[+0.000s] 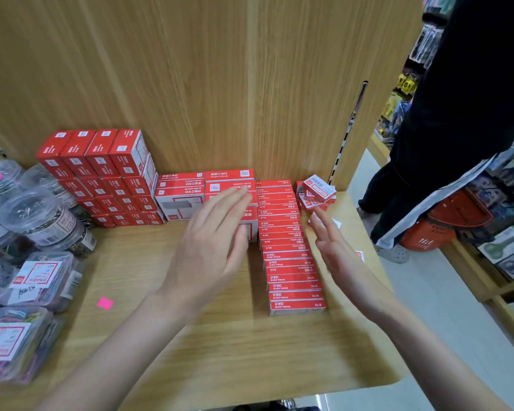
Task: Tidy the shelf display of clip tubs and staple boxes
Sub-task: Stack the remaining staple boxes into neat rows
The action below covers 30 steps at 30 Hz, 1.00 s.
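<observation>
A long row of flat red staple boxes (288, 247) runs from the back panel toward the shelf's front edge. My left hand (211, 247) hovers with straight fingers just left of that row, in front of larger red-and-white staple boxes (180, 197). My right hand (339, 250) is held flat on the row's right side, holding nothing. A loose heap of small red boxes (318, 192) lies at the back right. A tall block of red boxes (101, 173) stands at the back left. Clear clip tubs (39, 221) crowd the left side.
The wooden shelf (220, 351) ends in a front edge near me and a right edge beside the aisle. A pink sticker (105, 303) lies on it. A person in dark clothes (445, 129) stands in the aisle at right, beside a red basket (445, 229).
</observation>
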Each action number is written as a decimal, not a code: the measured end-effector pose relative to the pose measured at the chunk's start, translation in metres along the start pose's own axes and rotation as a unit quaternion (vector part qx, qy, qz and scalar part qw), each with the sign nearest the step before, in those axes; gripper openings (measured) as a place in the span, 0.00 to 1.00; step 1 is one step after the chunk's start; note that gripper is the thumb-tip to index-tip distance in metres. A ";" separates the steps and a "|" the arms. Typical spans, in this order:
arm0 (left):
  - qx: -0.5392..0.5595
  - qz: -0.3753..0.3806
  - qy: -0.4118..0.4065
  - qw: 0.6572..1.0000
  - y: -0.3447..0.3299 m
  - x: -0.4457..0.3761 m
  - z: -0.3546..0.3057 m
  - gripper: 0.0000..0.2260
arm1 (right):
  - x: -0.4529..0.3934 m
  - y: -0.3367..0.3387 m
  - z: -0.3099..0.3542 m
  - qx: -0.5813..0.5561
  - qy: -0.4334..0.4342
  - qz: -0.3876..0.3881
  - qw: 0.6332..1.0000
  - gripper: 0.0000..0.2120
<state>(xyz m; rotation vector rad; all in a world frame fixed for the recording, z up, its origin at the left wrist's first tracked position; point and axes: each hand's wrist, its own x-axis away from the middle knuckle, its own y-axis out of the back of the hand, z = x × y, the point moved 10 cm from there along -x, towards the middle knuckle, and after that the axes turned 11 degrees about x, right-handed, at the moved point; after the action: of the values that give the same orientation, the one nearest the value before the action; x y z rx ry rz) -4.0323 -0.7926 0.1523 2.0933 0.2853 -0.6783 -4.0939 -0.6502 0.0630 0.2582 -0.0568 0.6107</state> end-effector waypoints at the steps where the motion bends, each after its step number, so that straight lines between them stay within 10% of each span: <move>1: 0.025 0.013 0.005 1.000 -0.004 0.012 -0.001 0.19 | 0.000 -0.004 -0.001 -0.013 0.007 0.006 1.000 0.32; 10: 0.086 0.154 0.053 0.983 -0.049 0.055 0.013 0.22 | -0.011 -0.012 -0.020 -0.066 0.010 -0.019 0.998 0.27; 30: 0.186 0.142 0.111 0.966 -0.069 0.065 0.022 0.30 | -0.002 -0.020 -0.013 -0.057 0.020 -0.028 0.998 0.25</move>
<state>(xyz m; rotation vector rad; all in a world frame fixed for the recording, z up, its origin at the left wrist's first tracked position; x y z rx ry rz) -4.0165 -0.7737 0.0581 2.5110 -0.0264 -0.3411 -4.0848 -0.6638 0.0453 0.1368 -0.0453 0.5543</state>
